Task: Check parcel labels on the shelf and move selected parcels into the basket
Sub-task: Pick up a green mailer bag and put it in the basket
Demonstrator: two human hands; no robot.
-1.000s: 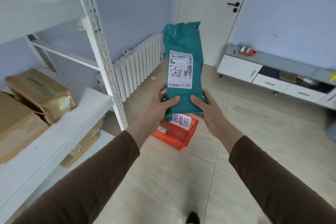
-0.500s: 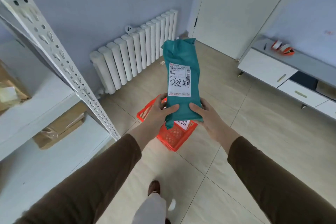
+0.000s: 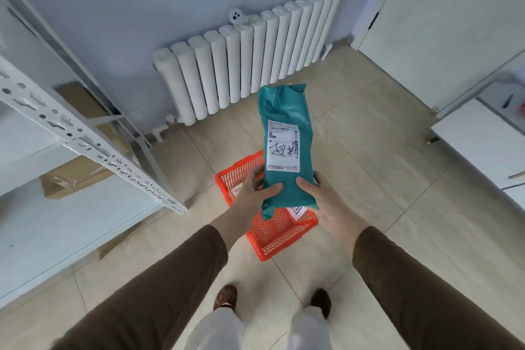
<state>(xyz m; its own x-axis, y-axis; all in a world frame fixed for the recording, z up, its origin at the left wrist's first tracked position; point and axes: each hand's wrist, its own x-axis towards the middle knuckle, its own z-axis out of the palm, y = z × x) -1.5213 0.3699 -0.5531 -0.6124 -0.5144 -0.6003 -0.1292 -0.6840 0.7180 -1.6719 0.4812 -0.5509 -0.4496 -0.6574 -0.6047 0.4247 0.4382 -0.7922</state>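
A long teal parcel (image 3: 285, 111) with a white shipping label (image 3: 283, 146) bearing black handwriting is held upright in front of me. My left hand (image 3: 252, 196) grips its lower left edge, thumb across the front. My right hand (image 3: 326, 202) holds the lower right edge the same way. Directly below the parcel, an orange mesh basket (image 3: 272, 239) stands on the tiled floor, partly hidden by the parcel and my hands. A white tag (image 3: 297, 212) shows on its rim.
The white metal shelf (image 3: 71, 133) stands at left with brown cardboard parcels (image 3: 76, 176) on its lower levels. A white radiator (image 3: 244, 57) lines the far wall. A white low cabinet (image 3: 483, 142) is at right. My feet (image 3: 225, 297) stand just behind the basket.
My view has tilted down and moved closer to the basket. The teal parcel, still held in both hands, now hangs over the basket, and both my feet have come into view.
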